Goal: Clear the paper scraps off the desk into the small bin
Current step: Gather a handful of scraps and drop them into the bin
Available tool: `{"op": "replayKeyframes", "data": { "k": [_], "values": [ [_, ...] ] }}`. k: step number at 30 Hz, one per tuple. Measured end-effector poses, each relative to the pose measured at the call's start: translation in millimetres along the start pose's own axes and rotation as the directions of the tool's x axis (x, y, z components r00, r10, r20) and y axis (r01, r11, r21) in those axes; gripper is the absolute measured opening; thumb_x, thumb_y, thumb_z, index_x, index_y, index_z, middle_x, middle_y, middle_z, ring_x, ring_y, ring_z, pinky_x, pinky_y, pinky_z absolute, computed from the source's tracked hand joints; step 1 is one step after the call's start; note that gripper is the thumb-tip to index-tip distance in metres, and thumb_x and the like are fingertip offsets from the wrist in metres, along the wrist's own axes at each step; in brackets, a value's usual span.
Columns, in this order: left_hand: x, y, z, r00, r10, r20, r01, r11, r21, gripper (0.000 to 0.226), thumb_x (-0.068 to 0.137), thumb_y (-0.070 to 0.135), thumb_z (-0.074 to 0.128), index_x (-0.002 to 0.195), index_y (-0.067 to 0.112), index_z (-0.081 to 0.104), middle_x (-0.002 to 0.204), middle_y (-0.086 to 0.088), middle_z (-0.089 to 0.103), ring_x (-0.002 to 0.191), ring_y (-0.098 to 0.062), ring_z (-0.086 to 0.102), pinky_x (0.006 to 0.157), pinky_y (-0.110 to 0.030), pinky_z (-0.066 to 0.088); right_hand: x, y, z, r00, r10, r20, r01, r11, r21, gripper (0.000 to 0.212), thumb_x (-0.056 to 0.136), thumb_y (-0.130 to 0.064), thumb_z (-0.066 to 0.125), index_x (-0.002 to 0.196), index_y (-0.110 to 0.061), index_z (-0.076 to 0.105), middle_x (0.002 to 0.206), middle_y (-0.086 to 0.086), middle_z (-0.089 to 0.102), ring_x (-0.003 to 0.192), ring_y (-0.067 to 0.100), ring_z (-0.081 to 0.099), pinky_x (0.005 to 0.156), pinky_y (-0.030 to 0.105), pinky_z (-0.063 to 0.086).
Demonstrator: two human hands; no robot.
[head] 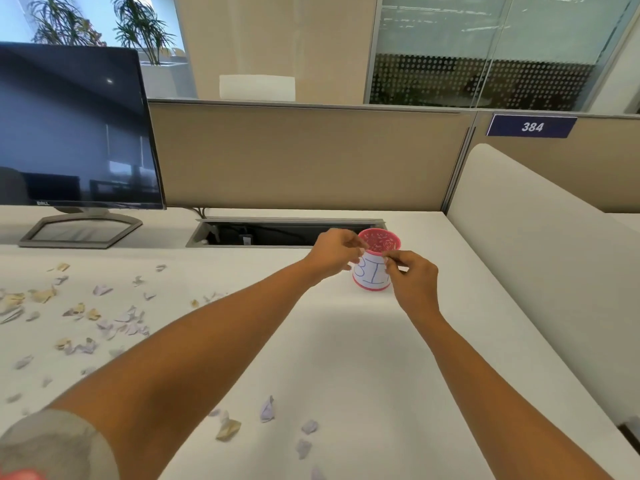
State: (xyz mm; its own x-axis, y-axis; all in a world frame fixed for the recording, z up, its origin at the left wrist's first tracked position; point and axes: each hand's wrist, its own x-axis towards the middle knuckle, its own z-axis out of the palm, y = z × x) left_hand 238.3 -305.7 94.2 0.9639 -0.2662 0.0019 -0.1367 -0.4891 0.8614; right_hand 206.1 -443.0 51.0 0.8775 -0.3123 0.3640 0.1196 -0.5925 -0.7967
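The left hand (334, 252) and right hand (412, 275) meet, fingertips pinched narrow, at the rim of the small pink plastic bin with its white paper label (371, 276), at one o'clock on the white desk (346, 341). Whether they pinch scraps or the rim cannot be told. A tug could tip the light bin and spill it, and the crumpled white and yellow paper scraps (92, 314), from seven to ten o'clock, lie well apart, so carried pieces may drop.

White table (346, 358), pretty messy. Paper scraps (128, 320) in white, lilac and tan are scattered all over the left half, and a few more are strewn near the front edge. A small pink bin (372, 271) with a white label is stood upright toward the back right. A monitor stand (81, 232) is parked back left, and an open cable hatch (284, 233) is set into the top between the two.
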Motion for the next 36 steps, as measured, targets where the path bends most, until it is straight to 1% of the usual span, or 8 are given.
{"op": "replayKeyframes", "data": {
  "k": [3, 5, 7, 12, 17, 28, 33, 36],
  "values": [
    [-30, -29, -9, 0.999, -0.04, 0.007, 0.039, 0.997, 0.069, 0.022, 0.091, 0.007, 0.052, 0.11, 0.0, 0.063, 0.116, -0.016, 0.064, 0.088, -0.019, 0.06, 0.071, -0.024, 0.051, -32, -1, 4, 0.995, -0.003, 0.102, -0.001, 0.999, 0.035, 0.019, 0.086, -0.003, 0.06, 0.103, 0.0, 0.069, 0.109, 0.016, 0.069, 0.095, 0.025, 0.064, 0.091, 0.024, 0.051],
    [-52, -49, -14, 0.997, -0.072, 0.022, 0.068, 0.987, 0.145, 0.022, 0.091, 0.008, 0.054, 0.108, 0.002, 0.064, 0.115, -0.016, 0.064, 0.088, -0.019, 0.059, 0.07, -0.022, 0.05, -54, 0, 8, 0.981, -0.03, 0.193, 0.024, 0.999, 0.037, 0.017, 0.086, -0.002, 0.059, 0.098, -0.002, 0.071, 0.102, 0.014, 0.071, 0.083, 0.016, 0.061, 0.077, 0.003, 0.048],
    [-75, -66, -18, 0.996, -0.083, 0.03, 0.073, 0.967, 0.246, 0.021, 0.09, 0.011, 0.056, 0.108, 0.005, 0.066, 0.116, -0.013, 0.065, 0.091, -0.018, 0.058, 0.076, -0.024, 0.049, -77, 0, 12, 0.949, -0.047, 0.311, 0.043, 0.999, 0.018, 0.017, 0.086, -0.002, 0.059, 0.097, -0.003, 0.072, 0.101, 0.012, 0.072, 0.081, 0.012, 0.06, 0.065, -0.004, 0.043],
    [-137, -93, -22, 0.992, -0.048, 0.113, -0.01, 0.882, 0.471, 0.026, 0.093, 0.015, 0.051, 0.115, 0.013, 0.064, 0.122, -0.006, 0.064, 0.111, -0.02, 0.059, 0.092, -0.021, 0.04, -132, -8, 16, 0.819, -0.044, 0.572, 0.096, 0.994, -0.06, 0.021, 0.089, -0.009, 0.056, 0.104, -0.01, 0.07, 0.111, 0.006, 0.068, 0.088, 0.01, 0.058, 0.083, 0.013, 0.046],
    [-175, -109, -24, 0.959, -0.056, 0.279, -0.132, 0.78, 0.612, 0.036, 0.097, 0.01, 0.037, 0.13, 0.016, 0.053, 0.138, 0.0, 0.053, 0.127, -0.016, 0.047, 0.105, -0.023, 0.032, -172, -17, 14, 0.677, -0.04, 0.735, 0.18, 0.977, -0.112, 0.029, 0.092, -0.01, 0.046, 0.114, -0.011, 0.064, 0.126, 0.005, 0.061, 0.115, 0.019, 0.057, 0.102, 0.025, 0.042],
    [-218, -121, -47, 0.868, -0.132, 0.48, -0.302, 0.628, 0.718, 0.06, 0.091, -0.002, 0.031, 0.146, 0.021, 0.025, 0.157, 0.007, 0.017, 0.144, -0.01, 0.018, 0.116, -0.023, 0.015, -204, -17, -6, 0.425, -0.046, 0.904, 0.463, 0.869, -0.174, 0.045, 0.1, -0.021, 0.035, 0.144, -0.018, 0.031, 0.156, 0.0, 0.02, 0.144, 0.013, 0.018, 0.115, 0.023, 0.012],
    [-226, -130, -53, 0.864, -0.119, 0.489, -0.333, 0.592, 0.734, 0.072, 0.086, -0.011, 0.033, 0.148, 0.024, 0.02, 0.157, 0.011, 0.01, 0.142, -0.015, 0.024, 0.112, -0.023, 0.024, -214, -1, -11, 0.421, -0.07, 0.904, 0.505, 0.846, -0.17, 0.047, 0.099, -0.007, 0.03, 0.144, -0.022, 0.031, 0.157, -0.004, 0.016, 0.145, 0.012, 0.014, 0.118, 0.024, 0.011],
    [-228, -135, -51, 0.893, -0.059, 0.447, -0.325, 0.601, 0.73, 0.069, 0.088, -0.014, 0.03, 0.147, 0.023, 0.024, 0.157, 0.007, 0.015, 0.142, -0.016, 0.026, 0.113, -0.022, 0.023, -218, -1, -13, 0.439, -0.072, 0.895, 0.41, 0.903, -0.129, 0.043, 0.1, -0.012, 0.029, 0.142, -0.018, 0.035, 0.156, -0.001, 0.021, 0.145, 0.015, 0.017, 0.119, 0.028, 0.011]
  ]
}}
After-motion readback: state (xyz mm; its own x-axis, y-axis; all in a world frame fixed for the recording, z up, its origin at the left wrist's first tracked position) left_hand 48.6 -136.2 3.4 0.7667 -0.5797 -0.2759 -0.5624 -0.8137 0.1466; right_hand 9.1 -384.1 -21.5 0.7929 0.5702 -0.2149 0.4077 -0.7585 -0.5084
